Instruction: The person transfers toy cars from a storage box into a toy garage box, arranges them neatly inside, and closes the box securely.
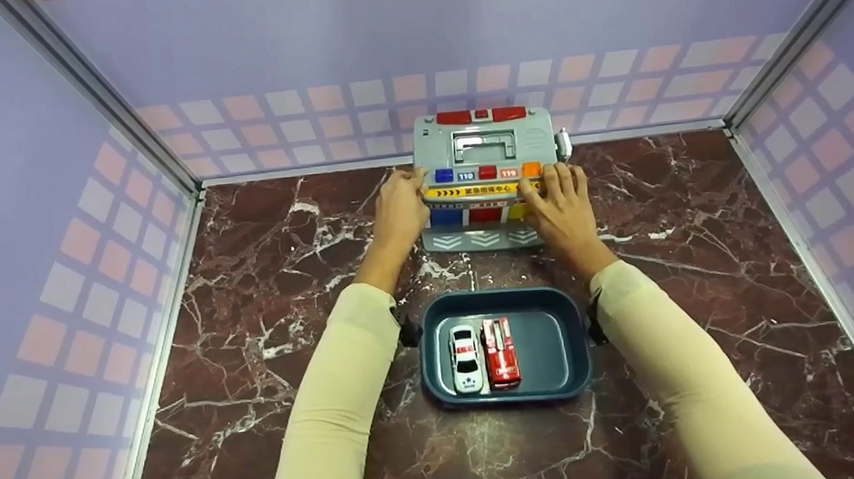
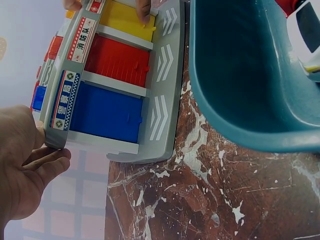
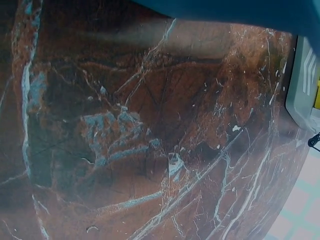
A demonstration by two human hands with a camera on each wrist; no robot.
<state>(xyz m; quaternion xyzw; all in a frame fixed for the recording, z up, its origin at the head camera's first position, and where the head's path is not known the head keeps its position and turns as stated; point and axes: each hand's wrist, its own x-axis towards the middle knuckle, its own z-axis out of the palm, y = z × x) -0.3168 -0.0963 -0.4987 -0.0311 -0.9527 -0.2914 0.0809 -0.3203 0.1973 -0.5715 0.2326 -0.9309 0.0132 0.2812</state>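
A grey toy garage (image 1: 480,145) with red roof lights stands at the back wall, three doors at its front. In the left wrist view its blue door (image 2: 106,112), red door (image 2: 117,60) and yellow door (image 2: 127,21) are down. My left hand (image 1: 402,204) grips the left end of the roof's front edge, fingers beneath it. My right hand (image 1: 564,211) holds the right end of that edge, a fingertip by the yellow door. The right wrist view leaves out the right hand; the garage's grey ramp (image 3: 302,82) shows at its right side.
A dark teal tray (image 1: 558,392) lies between my forearms, in front of the garage. In it a white police car (image 1: 466,361) and a red toy fire truck (image 1: 501,354) lie side by side. Panels enclose the marbled tabletop (image 1: 273,295) at the left, back and right.
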